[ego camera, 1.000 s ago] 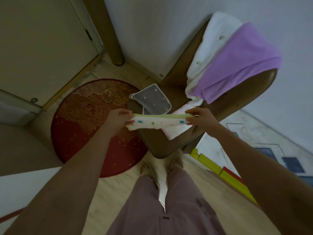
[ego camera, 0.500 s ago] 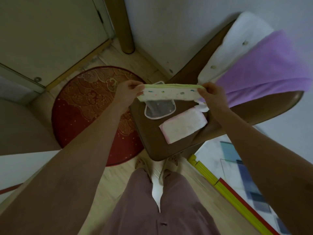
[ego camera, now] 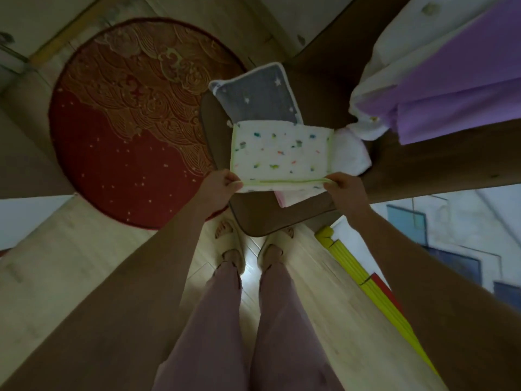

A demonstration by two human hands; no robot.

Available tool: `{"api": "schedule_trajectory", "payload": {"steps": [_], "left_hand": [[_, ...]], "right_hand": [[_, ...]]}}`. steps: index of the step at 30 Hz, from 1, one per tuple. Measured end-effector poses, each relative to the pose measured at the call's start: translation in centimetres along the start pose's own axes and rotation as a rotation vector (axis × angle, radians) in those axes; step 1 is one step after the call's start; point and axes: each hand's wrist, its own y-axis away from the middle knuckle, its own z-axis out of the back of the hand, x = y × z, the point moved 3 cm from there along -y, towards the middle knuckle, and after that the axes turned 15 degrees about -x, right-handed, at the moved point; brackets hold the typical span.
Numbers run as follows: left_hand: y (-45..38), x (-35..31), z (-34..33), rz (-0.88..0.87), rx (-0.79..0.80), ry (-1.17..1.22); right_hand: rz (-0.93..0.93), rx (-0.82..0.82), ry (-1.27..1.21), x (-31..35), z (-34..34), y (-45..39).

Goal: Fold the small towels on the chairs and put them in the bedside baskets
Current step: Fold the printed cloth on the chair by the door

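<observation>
The left hand (ego camera: 218, 185) and the right hand (ego camera: 344, 189) each pinch one near corner of the spotted towel (ego camera: 280, 156). Beyond the fingers it lies spread on the chair (ego camera: 282, 218).

White green-edged towel with coloured specks (ego camera: 280, 155); grey star-print towel (ego camera: 258, 98); pale pink towel (ego camera: 351, 155); red round gold-patterned rug (ego camera: 127, 122); purple draped cloth (ego camera: 456, 88).

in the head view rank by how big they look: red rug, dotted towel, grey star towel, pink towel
1. red rug, clearly the largest.
2. dotted towel, spread out between both hands.
3. grey star towel, partly covered by the dotted towel.
4. pink towel, mostly hidden, so its real size is unsure.
</observation>
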Motion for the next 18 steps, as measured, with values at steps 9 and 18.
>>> {"api": "schedule_trajectory", "payload": {"steps": [9, 18], "left_hand": [[-5.8, -2.8, -1.8, -0.154, -0.337, 0.179], [-12.1, -4.3, -4.5, -0.250, -0.538, 0.150]], "right_hand": [[0.141, -0.222, 0.030, 1.5, -2.8, -6.0], [0.155, -0.416, 0.073, 2.2, -6.4, -11.2]]}}
